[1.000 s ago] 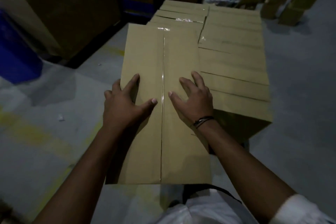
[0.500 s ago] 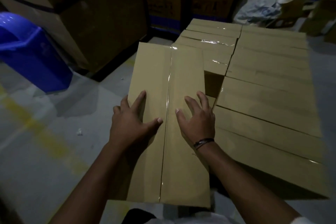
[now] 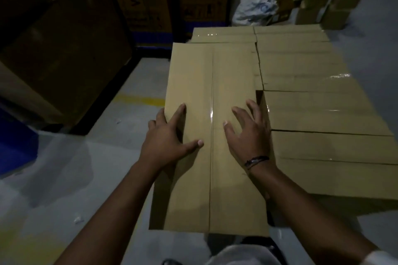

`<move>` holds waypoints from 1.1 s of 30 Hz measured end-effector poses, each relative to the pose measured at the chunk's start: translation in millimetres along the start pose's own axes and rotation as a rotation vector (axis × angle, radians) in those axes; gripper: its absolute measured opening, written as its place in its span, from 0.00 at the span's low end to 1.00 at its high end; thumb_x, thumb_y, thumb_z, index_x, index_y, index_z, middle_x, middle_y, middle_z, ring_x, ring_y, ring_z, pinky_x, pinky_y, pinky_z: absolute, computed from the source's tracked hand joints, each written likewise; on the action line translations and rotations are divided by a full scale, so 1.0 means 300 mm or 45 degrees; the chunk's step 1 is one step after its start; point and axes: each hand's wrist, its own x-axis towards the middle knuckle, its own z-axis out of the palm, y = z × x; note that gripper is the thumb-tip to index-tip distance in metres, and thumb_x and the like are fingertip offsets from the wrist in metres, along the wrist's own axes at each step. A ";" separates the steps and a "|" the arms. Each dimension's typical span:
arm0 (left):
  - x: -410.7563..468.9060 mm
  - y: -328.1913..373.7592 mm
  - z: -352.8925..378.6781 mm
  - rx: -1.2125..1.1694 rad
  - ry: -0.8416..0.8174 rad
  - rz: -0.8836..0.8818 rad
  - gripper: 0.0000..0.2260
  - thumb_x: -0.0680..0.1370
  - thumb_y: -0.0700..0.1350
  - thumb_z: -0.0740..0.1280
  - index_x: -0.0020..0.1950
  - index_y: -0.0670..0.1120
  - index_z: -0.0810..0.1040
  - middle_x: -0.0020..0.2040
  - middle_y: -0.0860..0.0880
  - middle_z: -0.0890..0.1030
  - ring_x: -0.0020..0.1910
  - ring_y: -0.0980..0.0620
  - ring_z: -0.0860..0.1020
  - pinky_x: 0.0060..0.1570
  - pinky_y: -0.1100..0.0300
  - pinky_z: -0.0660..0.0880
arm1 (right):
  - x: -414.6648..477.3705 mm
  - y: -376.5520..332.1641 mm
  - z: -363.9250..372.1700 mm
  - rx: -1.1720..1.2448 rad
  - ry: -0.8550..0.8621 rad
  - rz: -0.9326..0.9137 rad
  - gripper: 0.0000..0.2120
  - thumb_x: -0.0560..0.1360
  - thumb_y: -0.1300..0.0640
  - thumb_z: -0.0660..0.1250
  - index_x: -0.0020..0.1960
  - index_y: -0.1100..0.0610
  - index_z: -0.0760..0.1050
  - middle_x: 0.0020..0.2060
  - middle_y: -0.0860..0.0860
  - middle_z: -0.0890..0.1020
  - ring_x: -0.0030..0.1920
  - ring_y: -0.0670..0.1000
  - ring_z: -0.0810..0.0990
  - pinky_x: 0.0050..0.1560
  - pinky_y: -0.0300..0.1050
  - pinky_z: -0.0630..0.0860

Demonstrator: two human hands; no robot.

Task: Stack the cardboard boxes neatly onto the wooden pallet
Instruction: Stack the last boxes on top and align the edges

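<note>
To the left, bare grey floor (image 3: pixel 86 168) with a yellow line (image 3: pixel 140 100) lies beside the long box (image 3: pixel 211 75). The left hand (image 3: pixel 170 135) rests at the left edge of the box. Its thumb and forefinger lie flat on the top, and the other fingers reach past the side. The hand is spread and does not clench. The right hand (image 3: pixel 247 133) lies flat on the top near the right edge, fingers wide, gripping nothing. This edge sits close against the stacked boxes (image 3: pixel 312 114) on the right. The near end of the box points toward the person.
</note>
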 end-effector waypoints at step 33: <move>1.079 -0.523 -0.210 0.060 -0.588 0.960 0.45 0.68 0.72 0.71 0.79 0.70 0.49 0.81 0.41 0.55 0.77 0.38 0.57 0.70 0.42 0.68 | 0.332 -0.444 0.647 -0.253 0.570 0.750 0.20 0.76 0.41 0.66 0.65 0.45 0.75 0.76 0.46 0.62 0.71 0.54 0.69 0.65 0.62 0.73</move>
